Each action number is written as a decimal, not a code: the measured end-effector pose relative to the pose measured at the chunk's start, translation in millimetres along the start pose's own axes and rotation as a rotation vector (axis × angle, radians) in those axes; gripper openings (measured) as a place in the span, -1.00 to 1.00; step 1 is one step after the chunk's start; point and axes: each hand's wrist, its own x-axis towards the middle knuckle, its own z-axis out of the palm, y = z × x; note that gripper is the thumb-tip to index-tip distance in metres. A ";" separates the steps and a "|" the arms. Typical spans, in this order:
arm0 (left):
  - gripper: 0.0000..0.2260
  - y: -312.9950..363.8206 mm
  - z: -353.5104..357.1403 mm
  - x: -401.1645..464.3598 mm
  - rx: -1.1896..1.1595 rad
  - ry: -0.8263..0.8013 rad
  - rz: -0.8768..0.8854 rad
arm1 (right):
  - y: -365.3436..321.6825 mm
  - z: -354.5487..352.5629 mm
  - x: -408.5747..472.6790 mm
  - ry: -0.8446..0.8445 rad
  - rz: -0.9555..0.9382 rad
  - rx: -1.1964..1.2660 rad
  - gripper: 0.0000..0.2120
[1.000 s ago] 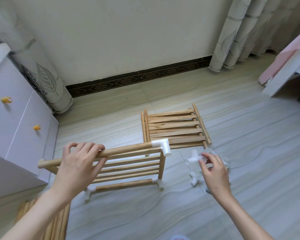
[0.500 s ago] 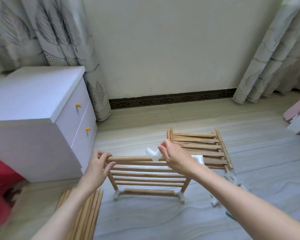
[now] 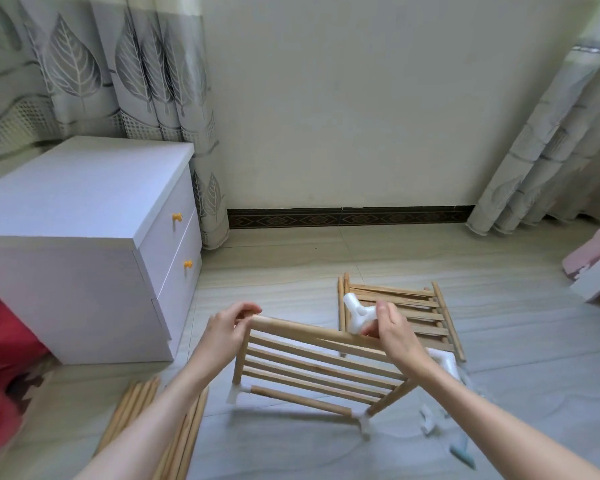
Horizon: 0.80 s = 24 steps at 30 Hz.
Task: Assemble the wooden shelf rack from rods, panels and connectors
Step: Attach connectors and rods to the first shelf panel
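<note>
A partly built wooden rack (image 3: 312,370) stands on the floor, slats between rods, with white connectors at its lower corners and one at its upper right end (image 3: 445,363). My left hand (image 3: 227,329) grips the left end of the top rod. My right hand (image 3: 394,332) holds a loose white three-way connector (image 3: 357,315) just above the middle of that rod. A second slatted wooden panel (image 3: 409,315) lies flat on the floor behind the rack.
A bundle of loose wooden rods (image 3: 160,424) lies on the floor at lower left. More white connectors (image 3: 430,422) sit on the floor at right. A white drawer cabinet (image 3: 90,258) stands to the left, curtains hang on both sides, and red fabric (image 3: 0,368) lies far left.
My right hand picked a white connector from the pile on the floor and carried it up over the top rod. My left hand slid to the rod's left end; the rack tilted.
</note>
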 end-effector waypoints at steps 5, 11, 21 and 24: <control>-0.86 84.6 5.0 13.0 0.053 -0.076 0.292 | -0.2 -42.8 -15.3 0.084 0.128 0.301 -0.59; -0.83 136.8 48.4 1.4 0.222 -0.285 0.405 | -9.6 -78.9 -38.9 0.110 0.172 0.631 -0.64; -0.85 126.3 86.1 -16.7 0.258 -0.256 0.358 | 9.2 -98.4 -63.1 -0.059 0.256 0.598 -0.69; -0.85 117.6 95.8 -21.6 0.307 -0.335 0.349 | 14.0 -99.6 -68.4 -0.096 0.314 0.584 -0.65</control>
